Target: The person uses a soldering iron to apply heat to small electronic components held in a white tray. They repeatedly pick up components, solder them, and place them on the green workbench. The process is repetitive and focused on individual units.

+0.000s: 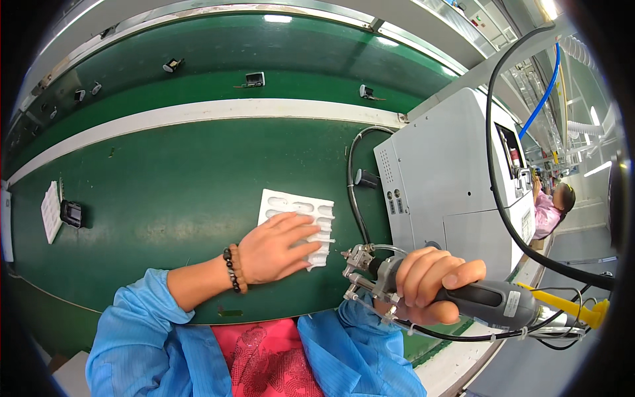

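Observation:
My left hand (278, 250) lies with its fingers stretched out and slightly spread over a white moulded tray (270, 202) that has oval recesses. What is in the recesses under the fingers is hidden. To the right, my right hand (433, 281) is wrapped round the grey and black body of a power screwdriver (499, 301). A metal head with clamps and small tubes is fixed to the tool's front end. Its tip points left and stands a little apart from the tray's right edge.
A large grey machine (430, 178) stands at the right, with a black cable (352, 178) looping beside it. At the far left are a black part (71, 214) and another white tray (51, 213). Small black devices (254, 80) sit along the green belt behind. A person in pink (548, 212) is at far right.

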`<state>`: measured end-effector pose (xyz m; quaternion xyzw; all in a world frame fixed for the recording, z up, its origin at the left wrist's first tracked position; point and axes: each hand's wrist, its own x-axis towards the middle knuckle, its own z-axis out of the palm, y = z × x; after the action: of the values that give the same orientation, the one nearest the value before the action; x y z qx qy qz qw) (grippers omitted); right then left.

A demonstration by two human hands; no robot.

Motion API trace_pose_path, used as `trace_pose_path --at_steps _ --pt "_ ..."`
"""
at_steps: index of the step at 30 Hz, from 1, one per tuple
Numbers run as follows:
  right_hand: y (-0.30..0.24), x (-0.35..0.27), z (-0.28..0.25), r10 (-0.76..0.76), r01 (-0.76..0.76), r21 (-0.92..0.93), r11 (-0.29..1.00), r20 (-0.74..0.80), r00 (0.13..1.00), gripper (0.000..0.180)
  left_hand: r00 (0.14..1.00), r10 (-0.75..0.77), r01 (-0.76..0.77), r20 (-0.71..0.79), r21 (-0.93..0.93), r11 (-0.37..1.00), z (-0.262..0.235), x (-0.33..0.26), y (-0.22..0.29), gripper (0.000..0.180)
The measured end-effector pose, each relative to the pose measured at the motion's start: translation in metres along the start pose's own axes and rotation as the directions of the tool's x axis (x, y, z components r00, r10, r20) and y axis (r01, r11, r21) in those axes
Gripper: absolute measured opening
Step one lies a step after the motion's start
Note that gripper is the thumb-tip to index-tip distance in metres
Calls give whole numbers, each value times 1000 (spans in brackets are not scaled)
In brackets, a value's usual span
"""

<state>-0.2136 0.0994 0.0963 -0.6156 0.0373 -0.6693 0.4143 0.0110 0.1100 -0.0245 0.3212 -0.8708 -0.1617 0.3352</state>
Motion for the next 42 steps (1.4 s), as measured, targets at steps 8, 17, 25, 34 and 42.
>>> trace_pose_path --at_steps 8,17,25,34,42 --pt "9 -4 7 47 -47 -30 998 2 999 41 999 33 -33 2 -51 998 6 -4 -10 28" --pt "14 -6 9 51 -51 -32 998 -12 999 39 999 22 -24 -31 -63 998 7 -7 -11 26" --pt "15 -8 12 102 -102 5 995 -14 995 40 999 20 -24 -46 -82 996 8 -6 -10 22" --pt "19 -9 19 145 -144 10 989 -59 988 43 999 25 -28 -43 -74 997 6 -8 -9 26" --pt "23 -9 37 226 -224 37 974 -199 953 43 998 24 -27 -58 -46 999 8 -12 -9 24"
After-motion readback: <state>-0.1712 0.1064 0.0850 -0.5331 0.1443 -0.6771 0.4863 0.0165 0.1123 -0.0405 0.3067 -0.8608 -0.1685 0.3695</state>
